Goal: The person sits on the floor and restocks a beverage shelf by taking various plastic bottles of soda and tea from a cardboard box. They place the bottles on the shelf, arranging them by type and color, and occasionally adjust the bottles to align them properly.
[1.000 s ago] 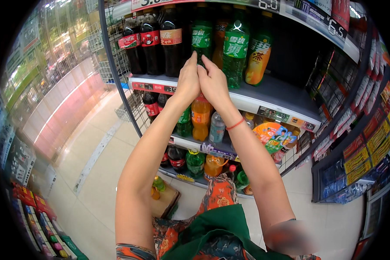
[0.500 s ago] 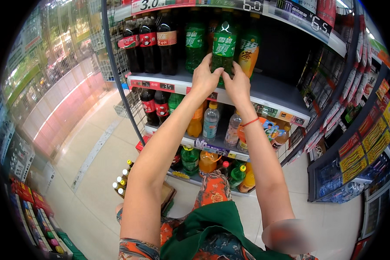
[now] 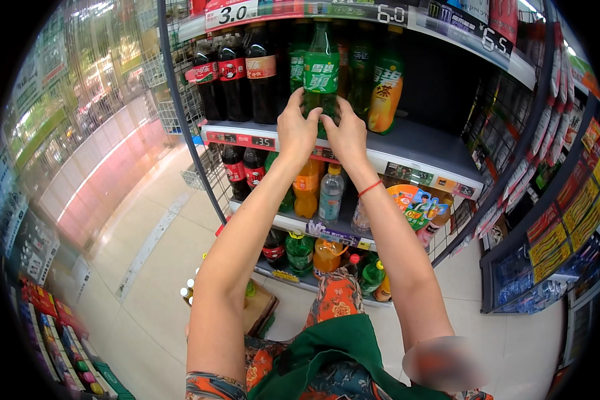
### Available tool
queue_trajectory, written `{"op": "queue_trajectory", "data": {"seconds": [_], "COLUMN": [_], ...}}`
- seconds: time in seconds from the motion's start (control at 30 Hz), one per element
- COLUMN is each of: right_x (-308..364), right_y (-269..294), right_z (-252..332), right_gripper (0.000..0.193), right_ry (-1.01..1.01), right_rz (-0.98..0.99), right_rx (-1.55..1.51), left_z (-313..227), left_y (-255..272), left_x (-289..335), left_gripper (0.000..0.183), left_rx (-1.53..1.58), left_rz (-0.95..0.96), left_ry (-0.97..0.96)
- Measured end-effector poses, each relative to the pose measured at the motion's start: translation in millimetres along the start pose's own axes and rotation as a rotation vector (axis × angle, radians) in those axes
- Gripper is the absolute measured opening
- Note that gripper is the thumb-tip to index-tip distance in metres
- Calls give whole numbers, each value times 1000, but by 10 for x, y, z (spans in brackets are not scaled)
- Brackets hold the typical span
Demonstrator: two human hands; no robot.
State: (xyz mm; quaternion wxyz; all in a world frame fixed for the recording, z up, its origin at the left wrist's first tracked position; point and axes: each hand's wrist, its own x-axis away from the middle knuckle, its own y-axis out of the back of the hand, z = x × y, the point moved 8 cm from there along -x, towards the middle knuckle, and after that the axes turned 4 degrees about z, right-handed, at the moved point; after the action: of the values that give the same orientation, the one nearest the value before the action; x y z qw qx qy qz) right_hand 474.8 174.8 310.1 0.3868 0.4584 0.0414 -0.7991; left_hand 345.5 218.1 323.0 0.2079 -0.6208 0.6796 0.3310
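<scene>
A green plastic soda bottle (image 3: 321, 67) stands upright at the front edge of the upper shelf (image 3: 423, 143). My left hand (image 3: 297, 131) wraps its lower left side, and my right hand (image 3: 348, 135) grips the lower right. Both thumbs meet in front and hide part of its base. Just left and behind is another green bottle (image 3: 297, 63), partly covered. To the right stand a dark green bottle (image 3: 360, 70) and an orange-labelled bottle (image 3: 385, 90). Several cola bottles (image 3: 260, 73) line the shelf's left part.
Lower shelves hold more drinks, among them an orange soda bottle (image 3: 306, 193) and a clear bottle (image 3: 331, 193). On the floor at left sits a cardboard box (image 3: 263, 307) beside white-capped bottles (image 3: 188, 291). A dark upright post (image 3: 187, 113) bounds the rack's left side; a display stand (image 3: 553, 227) is at right.
Both hands have shifted the green soda bottle to the left, toward the cola bottles. A dark green bottle now shows between it and the orange-labelled one. The view has moved slightly too.
</scene>
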Motion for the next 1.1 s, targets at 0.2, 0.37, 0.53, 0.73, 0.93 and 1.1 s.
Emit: {"op": "queue_trajectory", "data": {"seconds": [0.2,0.37,0.53,0.73,0.93,1.1], "right_x": [-44,-67,-98,-104,-246,-315], "right_y": [-155,-297,-370,-430,-547,-685], "right_z": [119,161,214,235,23,15], "right_gripper": [48,45,47,55,75,78], "right_ry": [-4,-64,-54,-37,0,-129], "right_rz": [27,46,42,54,153,440], "right_rx": [48,53,83,99,263,116], "left_z": [108,98,166,287,334,393], "left_y": [165,323,415,450,406,429], "left_x": [-37,-61,-142,-209,-211,-200], "left_gripper": [53,47,44,48,55,53], "left_rx": [-1,45,3,-49,1,7], "left_rz": [-48,-79,-79,-79,-10,18], "left_ry": [14,-19,17,15,35,80]}}
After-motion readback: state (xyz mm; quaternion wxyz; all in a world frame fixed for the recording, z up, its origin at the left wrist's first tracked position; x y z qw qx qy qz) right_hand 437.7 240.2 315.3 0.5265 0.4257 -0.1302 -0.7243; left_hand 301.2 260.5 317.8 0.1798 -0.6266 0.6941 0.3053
